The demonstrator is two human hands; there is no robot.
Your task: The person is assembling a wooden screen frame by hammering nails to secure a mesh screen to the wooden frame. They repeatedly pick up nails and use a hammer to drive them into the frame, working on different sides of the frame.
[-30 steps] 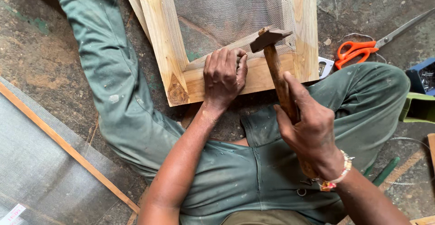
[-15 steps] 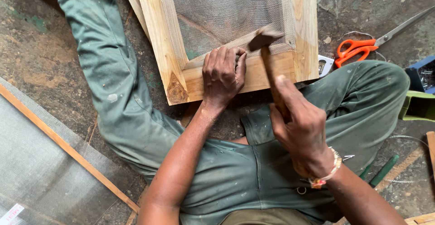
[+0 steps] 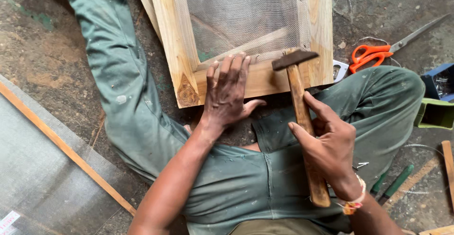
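1. Right hand (image 3: 331, 150) wrapped around wooden handle of hammer (image 3: 301, 116), dark head raised just above near rail of wooden frame (image 3: 175, 50).
2. Left hand (image 3: 229, 95) open and flat, fingers spread, pressing near rail of frame close to its near-left corner, holding nothing.
3. Wire mesh (image 3: 236, 12) stretched across frame opening, beyond fingertips.
4. Orange-handled scissors (image 3: 373, 55) on ground past frame's right edge.

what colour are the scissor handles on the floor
Orange: the scissors lie right of the wooden frame; clearest in the head view.
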